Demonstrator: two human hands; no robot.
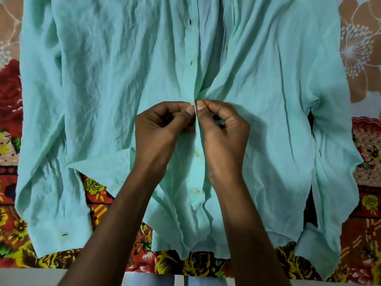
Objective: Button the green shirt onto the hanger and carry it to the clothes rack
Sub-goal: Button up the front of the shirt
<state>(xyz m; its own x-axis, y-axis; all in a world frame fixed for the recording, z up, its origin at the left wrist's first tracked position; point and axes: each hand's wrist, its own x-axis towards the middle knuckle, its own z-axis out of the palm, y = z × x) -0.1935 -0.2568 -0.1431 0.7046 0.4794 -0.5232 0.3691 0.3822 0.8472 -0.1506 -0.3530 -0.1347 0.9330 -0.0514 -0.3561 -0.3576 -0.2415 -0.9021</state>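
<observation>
Here the shirt lies flat on a floral bedsheet, both hands pinching its placket: left hand, right hand. Wrinkled cloth could slip, or the button meet the wrong hole, leaving the front skewed. Hanger unseen.

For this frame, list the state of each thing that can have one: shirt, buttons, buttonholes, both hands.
Green shirt: spread flat on the floral cloth, wrinkled, front partly closed.
Lower buttons: two fastened, nearer the camera than the hands.
Upper buttonholes: empty, placket open beyond the hands.
Left hand: grip pinched on the placket edge.
Right hand: grip pinched on the facing edge.
Hanger: not visible.
</observation>
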